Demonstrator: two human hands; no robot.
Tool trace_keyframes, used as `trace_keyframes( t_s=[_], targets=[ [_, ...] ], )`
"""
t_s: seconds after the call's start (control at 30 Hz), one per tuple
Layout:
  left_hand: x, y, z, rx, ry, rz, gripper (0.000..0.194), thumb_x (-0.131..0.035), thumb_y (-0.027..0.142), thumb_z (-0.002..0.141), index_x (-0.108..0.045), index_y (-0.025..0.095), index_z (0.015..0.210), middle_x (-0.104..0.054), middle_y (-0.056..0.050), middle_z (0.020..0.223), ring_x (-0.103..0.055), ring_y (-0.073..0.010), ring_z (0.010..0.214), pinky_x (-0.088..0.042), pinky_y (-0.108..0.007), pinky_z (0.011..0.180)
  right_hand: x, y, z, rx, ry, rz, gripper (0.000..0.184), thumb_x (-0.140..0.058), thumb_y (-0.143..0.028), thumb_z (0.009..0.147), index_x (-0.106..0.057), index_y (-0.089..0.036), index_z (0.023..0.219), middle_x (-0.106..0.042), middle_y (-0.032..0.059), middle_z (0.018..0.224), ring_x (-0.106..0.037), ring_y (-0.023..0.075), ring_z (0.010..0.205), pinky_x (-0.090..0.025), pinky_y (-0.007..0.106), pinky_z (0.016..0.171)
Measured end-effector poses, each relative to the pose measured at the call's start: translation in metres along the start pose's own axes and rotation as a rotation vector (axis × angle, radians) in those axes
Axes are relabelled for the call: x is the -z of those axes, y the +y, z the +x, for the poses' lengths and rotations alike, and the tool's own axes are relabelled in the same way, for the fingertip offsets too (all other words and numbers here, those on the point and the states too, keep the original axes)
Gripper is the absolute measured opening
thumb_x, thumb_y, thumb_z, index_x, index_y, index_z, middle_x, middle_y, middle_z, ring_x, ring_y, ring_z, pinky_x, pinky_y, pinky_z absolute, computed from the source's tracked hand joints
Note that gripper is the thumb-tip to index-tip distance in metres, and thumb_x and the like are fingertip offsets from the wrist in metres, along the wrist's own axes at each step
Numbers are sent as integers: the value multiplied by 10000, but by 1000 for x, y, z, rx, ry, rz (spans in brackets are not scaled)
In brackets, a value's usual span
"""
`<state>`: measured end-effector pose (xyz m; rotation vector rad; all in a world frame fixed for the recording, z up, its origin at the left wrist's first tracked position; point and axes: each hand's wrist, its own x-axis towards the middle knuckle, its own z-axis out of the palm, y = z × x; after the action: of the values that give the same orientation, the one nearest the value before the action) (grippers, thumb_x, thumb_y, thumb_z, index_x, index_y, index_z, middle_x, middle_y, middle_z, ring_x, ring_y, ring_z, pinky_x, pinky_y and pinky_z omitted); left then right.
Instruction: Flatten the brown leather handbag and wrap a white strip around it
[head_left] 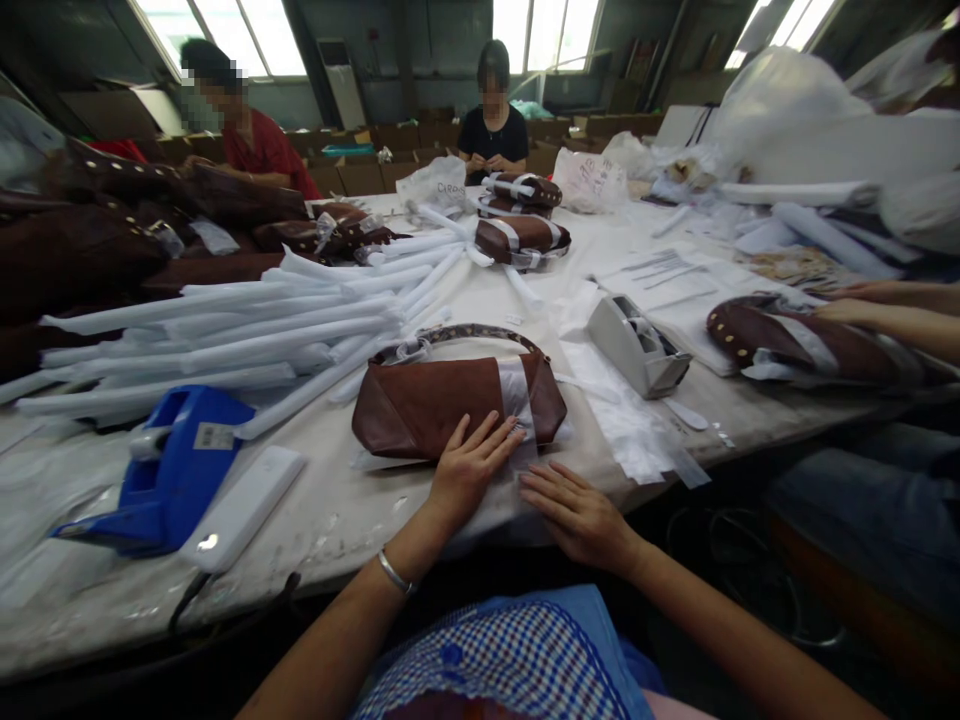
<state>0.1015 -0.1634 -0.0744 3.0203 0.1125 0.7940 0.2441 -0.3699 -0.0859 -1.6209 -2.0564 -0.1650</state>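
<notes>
A brown leather handbag [427, 400] lies on the white table in front of me, its strap [480, 332] arched along the far side. Near its right end a whitish wrapping strip [515, 388] runs across it. My left hand [471, 465] rests with spread fingers on the bag's near side, fingertips at the strip. Just right of it, my right hand [574, 510] is stretched out at the table edge, fingers extended by the strip's lower end. Neither hand is wrapped round anything.
Left are a blue tape dispenser [180, 460], a white oblong box [244, 508] and a pile of white paper rolls [247, 330]. A grey tape dispenser [637, 345] stands right. Another person's arms [892, 310] reach a wrapped bag [795, 340]; more brown bags [525, 240] lie farther back.
</notes>
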Motion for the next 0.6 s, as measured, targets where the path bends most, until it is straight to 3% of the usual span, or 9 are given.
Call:
trace_keyframes(
  t_s=[0.13,0.23,0.3,0.4,0.47,0.6],
  targets=[
    [0,1,0,5,10,3,483,-429,142,1022,-441,297,1479,-452,20,1514,-378,-190,1439,-273,-490,1230,-8,2,5,69,129,96,396,-488,-36,974,-571,-163,1340,-658,107,1274,-548,231,1278,-458,478,1121],
    [0,1,1,9,10,5,480,-422,136,1023,-445,291,1477,-461,12,1508,-383,-189,1436,-267,-487,1233,-6,0,2,42,180,134,356,-495,-41,977,-618,-186,1277,-703,87,1182,-626,207,1176,-526,417,1056],
    [0,1,0,12,2,5,489,-416,125,1021,-438,289,1481,-458,10,1511,-376,-191,1440,-265,-493,1232,1,-2,0,41,142,160,331,-491,-64,984,-628,-183,1261,-702,88,1185,-629,209,1171,-533,403,1045],
    [0,1,0,16,-5,4,512,-428,104,1009,-429,293,1485,-458,9,1512,-366,-192,1445,-274,-501,1228,15,-3,4,53,52,241,294,-573,-288,1012,-618,-166,1276,-681,114,1223,-637,239,1156,-500,443,1078],
    [-1,1,0,12,-7,8,526,-452,100,998,-429,294,1486,-466,-1,1508,-366,-194,1445,-281,-499,1225,23,1,14,6,113,218,344,-603,-366,1004,-611,-173,1288,-680,115,1223,-639,251,1149,-466,468,1105],
    [-3,0,-1,16,-13,15,537,-489,127,993,-411,296,1496,-464,-11,1510,-362,-201,1447,-282,-503,1223,23,19,46,-157,311,-32,209,-632,-252,983,-648,-215,1188,-647,91,1289,-527,287,1294,-397,512,1144]
  ],
)
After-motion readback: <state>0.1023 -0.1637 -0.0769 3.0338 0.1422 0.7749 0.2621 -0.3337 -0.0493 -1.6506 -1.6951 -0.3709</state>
